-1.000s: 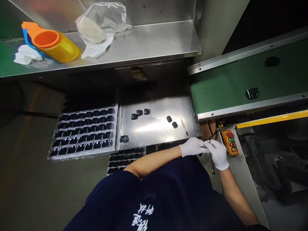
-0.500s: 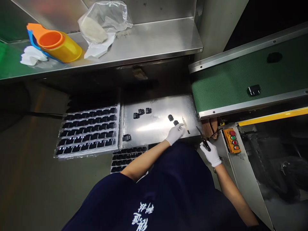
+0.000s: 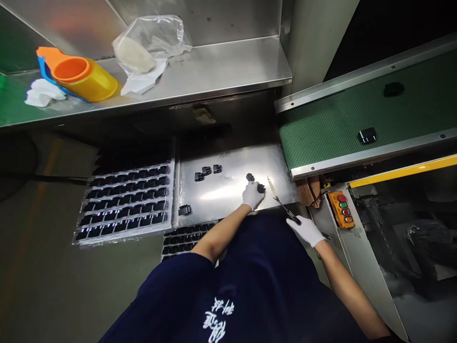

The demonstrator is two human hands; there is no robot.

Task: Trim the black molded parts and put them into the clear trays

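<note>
My left hand point(image 3: 253, 195), in a white glove, has its fingers closed around a small black plastic part point(image 3: 261, 188) on the metal worktop point(image 3: 228, 190). Just behind it lies another black part point(image 3: 250, 176). White-gloved too, my right hand point(image 3: 307, 231) grips a slim tool point(image 3: 291, 216) with a dark handle and a thin shaft; its exact kind is unclear. The tool's tip reaches the near end of a craft knife point(image 3: 272, 186) lying on the worktop. Several more black parts point(image 3: 217, 168) rest left of my left hand, one point(image 3: 184, 209) by the left edge.
Left of the worktop is a tray point(image 3: 171, 190) with rows of black parts; another tray point(image 3: 189, 238) sits lower. A green conveyor point(image 3: 321, 128) carrying black parts stands right, near a button box point(image 3: 342, 210). The shelf point(image 3: 228, 62) holds a yellow-orange container point(image 3: 89, 81) and plastic bag point(image 3: 157, 43).
My left hand has shifted left and closed on a black part. The tool in my right hand has swung left, its tip now at the knife. The whole view has shifted slightly.
</note>
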